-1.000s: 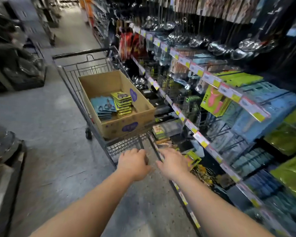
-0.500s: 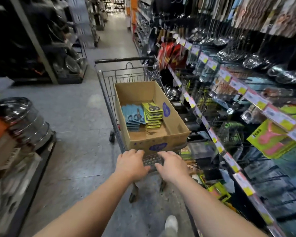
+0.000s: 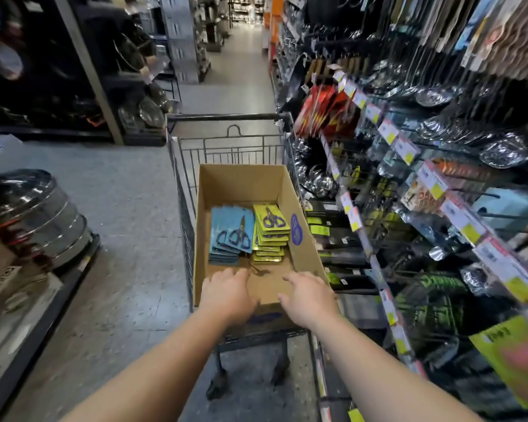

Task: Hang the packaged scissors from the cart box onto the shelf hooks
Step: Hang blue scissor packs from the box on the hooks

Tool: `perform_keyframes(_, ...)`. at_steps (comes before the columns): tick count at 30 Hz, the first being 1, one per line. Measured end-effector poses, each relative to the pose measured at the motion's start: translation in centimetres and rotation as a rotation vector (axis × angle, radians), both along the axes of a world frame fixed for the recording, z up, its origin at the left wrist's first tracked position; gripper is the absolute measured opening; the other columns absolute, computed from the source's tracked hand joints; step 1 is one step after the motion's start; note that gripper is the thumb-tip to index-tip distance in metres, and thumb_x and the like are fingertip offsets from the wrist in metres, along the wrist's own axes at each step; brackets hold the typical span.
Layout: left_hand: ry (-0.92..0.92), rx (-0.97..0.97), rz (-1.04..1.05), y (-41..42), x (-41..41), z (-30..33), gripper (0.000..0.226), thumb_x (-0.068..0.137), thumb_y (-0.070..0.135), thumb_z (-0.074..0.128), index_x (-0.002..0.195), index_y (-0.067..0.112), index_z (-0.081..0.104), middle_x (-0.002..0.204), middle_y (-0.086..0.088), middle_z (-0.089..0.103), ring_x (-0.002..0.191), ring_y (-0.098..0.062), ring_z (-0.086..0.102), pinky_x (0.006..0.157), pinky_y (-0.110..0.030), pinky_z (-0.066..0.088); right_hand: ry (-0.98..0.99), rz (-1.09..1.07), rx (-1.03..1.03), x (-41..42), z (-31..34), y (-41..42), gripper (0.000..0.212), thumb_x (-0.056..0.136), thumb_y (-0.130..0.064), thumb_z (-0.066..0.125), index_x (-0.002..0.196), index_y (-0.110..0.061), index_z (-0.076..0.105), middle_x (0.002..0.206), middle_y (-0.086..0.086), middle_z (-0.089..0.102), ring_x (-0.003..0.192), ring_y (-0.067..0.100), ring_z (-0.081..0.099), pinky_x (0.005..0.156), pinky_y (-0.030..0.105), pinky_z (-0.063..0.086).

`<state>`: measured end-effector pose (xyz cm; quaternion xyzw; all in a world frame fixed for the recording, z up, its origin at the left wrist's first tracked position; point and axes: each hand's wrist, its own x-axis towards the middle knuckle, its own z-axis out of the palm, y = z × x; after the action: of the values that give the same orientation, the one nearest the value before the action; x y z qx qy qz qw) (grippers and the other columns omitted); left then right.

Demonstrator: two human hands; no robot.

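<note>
Along the right of the aisle runs the shelf (image 3: 409,184), its hooks crowded with ladles and packaged utensils. Beside it stands the cart (image 3: 229,117), carrying the box (image 3: 244,181). Two piles of packaged scissors lie inside: the blue stack (image 3: 230,236) and the green stack (image 3: 270,231). None has been lifted (so every pack is left to hang, I judge). The left hand (image 3: 227,295) and right hand (image 3: 310,300) reach over the box's near edge, fingers spread, holding nothing. Labels and the box's blue logo are too blurred to read.

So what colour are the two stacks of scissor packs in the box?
Head view: the left stack is blue, the right stack is yellow-green.
</note>
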<state>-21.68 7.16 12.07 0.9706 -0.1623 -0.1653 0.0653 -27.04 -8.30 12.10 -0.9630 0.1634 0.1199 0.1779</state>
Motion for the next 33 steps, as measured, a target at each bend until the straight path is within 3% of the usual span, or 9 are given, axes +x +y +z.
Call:
perform_keyframes(13,0.085,-0.014,0.091,-4.4,8.2,-3.0,0.058,0.090,0.053,0.053,0.140,0.025,0.044,0.137,-0.004,0.051,0.128,-0.024,0.047,0.108,-0.044,0.035,0.086,0.048,0.052,9.0,-3.0,-4.4,0.050,0.093,-0.045,0.057,0.140,-0.033,0.047,0.145,-0.001,0.048,0.131,0.022,0.045,0.110,0.041,0.038)
perform_keyframes(22,0.126,-0.020,0.159,-4.2,18.8,-6.9,0.049,0.087,0.053,0.052,0.127,0.025,0.052,0.126,-0.003,0.057,0.119,-0.025,0.052,0.104,-0.044,0.040,0.180,0.069,0.001,18.3,-5.1,-5.1,0.053,0.094,-0.046,0.055,0.144,-0.030,0.043,0.145,-0.001,0.047,0.134,0.021,0.043,0.111,0.038,0.035)
perform_keyframes(33,0.282,0.044,0.232,-4.9,27.2,-12.8,0.052,0.091,0.049,0.054,0.135,0.021,0.047,0.132,-0.007,0.053,0.124,-0.028,0.047,0.102,-0.044,0.039,0.322,0.056,0.083,26.3,-10.8,-4.8,0.053,0.095,-0.045,0.055,0.144,-0.029,0.043,0.144,0.003,0.048,0.131,0.026,0.045,0.106,0.040,0.039)
